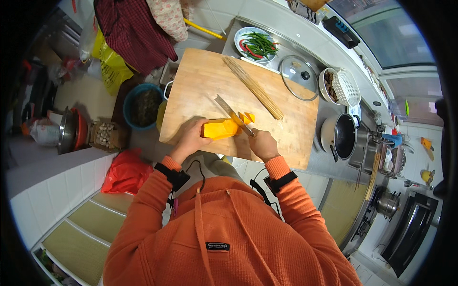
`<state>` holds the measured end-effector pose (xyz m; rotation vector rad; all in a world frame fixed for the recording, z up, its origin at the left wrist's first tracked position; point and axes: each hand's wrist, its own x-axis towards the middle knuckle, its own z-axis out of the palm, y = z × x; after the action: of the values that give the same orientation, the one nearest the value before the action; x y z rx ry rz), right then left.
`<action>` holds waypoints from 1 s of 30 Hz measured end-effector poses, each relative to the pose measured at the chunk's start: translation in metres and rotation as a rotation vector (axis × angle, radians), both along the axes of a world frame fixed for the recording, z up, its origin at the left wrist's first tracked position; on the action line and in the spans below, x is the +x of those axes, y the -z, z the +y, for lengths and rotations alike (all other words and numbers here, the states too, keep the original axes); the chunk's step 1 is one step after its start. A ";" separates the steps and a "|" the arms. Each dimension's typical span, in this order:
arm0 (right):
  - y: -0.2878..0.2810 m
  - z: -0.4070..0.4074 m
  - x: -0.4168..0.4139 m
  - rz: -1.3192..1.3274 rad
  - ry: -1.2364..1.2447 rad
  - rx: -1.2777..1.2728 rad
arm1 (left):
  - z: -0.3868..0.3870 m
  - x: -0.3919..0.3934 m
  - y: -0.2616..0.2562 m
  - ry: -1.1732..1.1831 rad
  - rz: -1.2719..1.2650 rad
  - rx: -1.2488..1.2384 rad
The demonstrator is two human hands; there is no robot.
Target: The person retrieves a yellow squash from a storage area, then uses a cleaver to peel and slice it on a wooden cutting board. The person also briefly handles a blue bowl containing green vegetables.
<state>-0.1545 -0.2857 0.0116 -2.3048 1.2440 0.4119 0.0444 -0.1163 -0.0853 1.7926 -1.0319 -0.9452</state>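
Observation:
A peeled orange chunk of squash or pumpkin (220,129) lies near the front edge of a wooden cutting board (200,78). My left hand (191,137) holds its left end. In my right hand (264,144) is the handle of a kitchen knife (232,113); the blade slants up to the left at the chunk's right end. Small cut orange pieces (247,117) lie just beyond the blade. How deep the edge sits in the flesh cannot be made out. A bundle of long, thin bamboo skewers (254,88) crosses the board farther back.
Behind the board, a plate (239,35) holds green and red chillies. A glass lid (295,77) overlaps the board's back right corner. To the right stand a white colander (349,85) and a pot (327,134); on the left is a blue basin (128,118).

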 end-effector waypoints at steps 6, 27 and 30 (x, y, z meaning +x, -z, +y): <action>0.017 -0.012 0.014 0.148 -0.014 0.084 | -0.002 0.003 0.021 0.046 0.081 -0.044; 0.065 -0.029 -0.004 -0.201 0.055 0.100 | 0.012 -0.027 0.019 -0.270 -0.069 0.015; 0.056 -0.013 -0.014 -0.293 0.162 0.142 | 0.014 -0.039 0.011 -0.342 -0.053 0.037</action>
<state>-0.1684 -0.2982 -0.0448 -2.0400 1.2015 0.0969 0.0053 -0.1019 -0.0963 1.9551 -0.7107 -0.7129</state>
